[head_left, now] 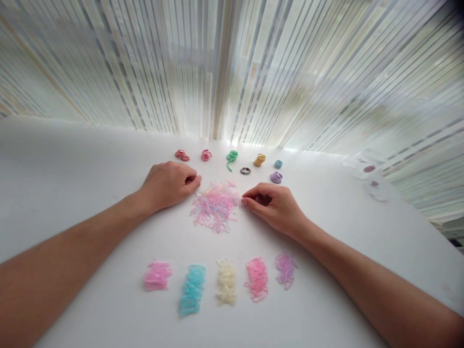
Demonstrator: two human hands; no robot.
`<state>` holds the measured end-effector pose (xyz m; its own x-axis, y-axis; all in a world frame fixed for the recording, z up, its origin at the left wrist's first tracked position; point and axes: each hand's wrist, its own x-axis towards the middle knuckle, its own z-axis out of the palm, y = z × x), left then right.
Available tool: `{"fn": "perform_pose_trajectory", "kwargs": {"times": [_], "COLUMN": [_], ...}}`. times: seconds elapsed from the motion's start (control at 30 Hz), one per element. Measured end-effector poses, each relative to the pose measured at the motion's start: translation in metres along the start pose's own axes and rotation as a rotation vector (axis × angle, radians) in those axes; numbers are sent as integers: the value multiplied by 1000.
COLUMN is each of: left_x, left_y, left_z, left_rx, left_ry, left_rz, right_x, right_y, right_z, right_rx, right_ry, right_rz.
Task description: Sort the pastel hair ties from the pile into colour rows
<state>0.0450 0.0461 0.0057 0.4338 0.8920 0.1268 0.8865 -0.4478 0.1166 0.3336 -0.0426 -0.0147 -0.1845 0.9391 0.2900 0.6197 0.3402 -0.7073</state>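
A loose pile of small rubber bands (217, 205), mostly pink with some lilac and pale blue, lies on the white table between my hands. At the pile's upper left rests my left hand (170, 183), its fingers curled in; whatever it may hold is hidden. My right hand (271, 205) pinches thumb and fingertips together at the pile's right edge, on what looks like a pale rubber band (245, 208). Closer to me lie sorted heaps in a row: pink bands (158, 276), blue bands (193, 290), cream bands (226, 283), coral-pink bands (257, 279) and purple bands (285, 269).
Along the back are small coils in red (181, 155), pink (206, 155), green (232, 156), yellow (259, 160), blue (278, 164) and purple (276, 177), plus a dark multicoloured ring (245, 171). Clear plastic pieces (375, 188) lie at right. A striped curtain (217, 72) hangs behind.
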Motion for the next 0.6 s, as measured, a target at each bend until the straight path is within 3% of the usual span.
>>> {"fn": "perform_pose_trajectory", "kwargs": {"times": [0.6], "left_x": [-1], "left_y": [-4], "left_z": [1], "left_rx": [-11], "left_ry": [19], "left_rz": [18], "right_x": [-12], "right_y": [-4], "right_z": [-19], "right_rx": [-8], "right_ry": [-37], "right_rz": [5]}}
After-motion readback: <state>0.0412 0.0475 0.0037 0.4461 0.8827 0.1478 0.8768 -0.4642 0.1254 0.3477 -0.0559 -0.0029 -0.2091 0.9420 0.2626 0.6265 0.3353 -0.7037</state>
